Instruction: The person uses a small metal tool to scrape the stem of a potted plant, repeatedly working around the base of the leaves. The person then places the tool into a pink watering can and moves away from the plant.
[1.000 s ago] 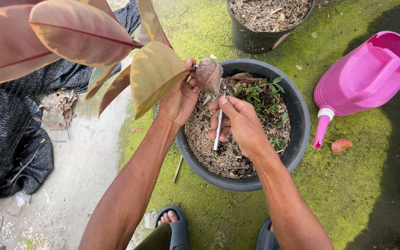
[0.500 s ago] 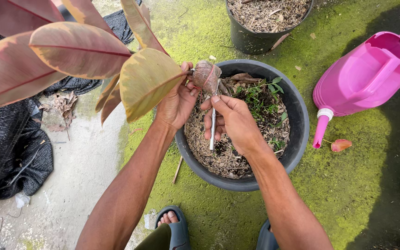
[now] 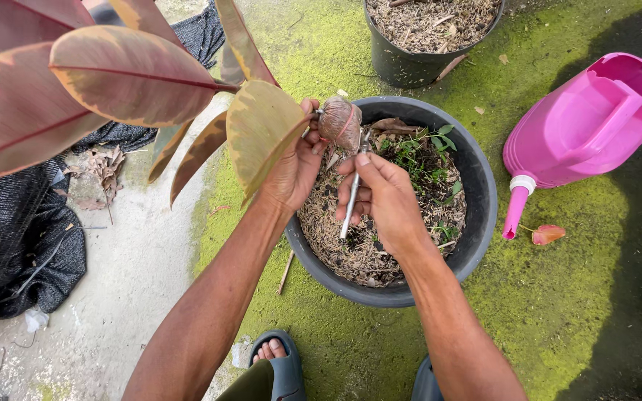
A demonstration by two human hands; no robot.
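Head view, looking down. Left hand [image 3: 295, 167] closed around a plant stem just left of a brown wrapped bundle [image 3: 340, 122], apparently to steady the cutting above the pot [image 3: 484, 208]. Right hand [image 3: 386, 199] closed on a thin metal tool [image 3: 351, 204], thumb on top, fingers curled under. Tool runs from near the bundle down toward the soil; its upper end meets the bundle's lower edge, exact contact hard to tell. Judgement: the tool is held close to its upper end for fine control at the wrap.

Both forearms reach in from the near edge and converge over the pot's left half, wrists slightly bent, hands almost touching.

Bundle sits over the far-left rim of the pot. Pot holds dry mulch, with small green weeds on its far-right side. Large red-and-yellow leaves [image 3: 131, 74] spread left from the held stem.

Second pot [image 3: 410, 63] further away. Pink watering can [image 3: 588, 126] right, lying on mossy ground [image 3: 559, 297], spout toward the near side. Black netting [image 3: 16, 252] far left. Sandalled foot [image 3: 276, 360] near.
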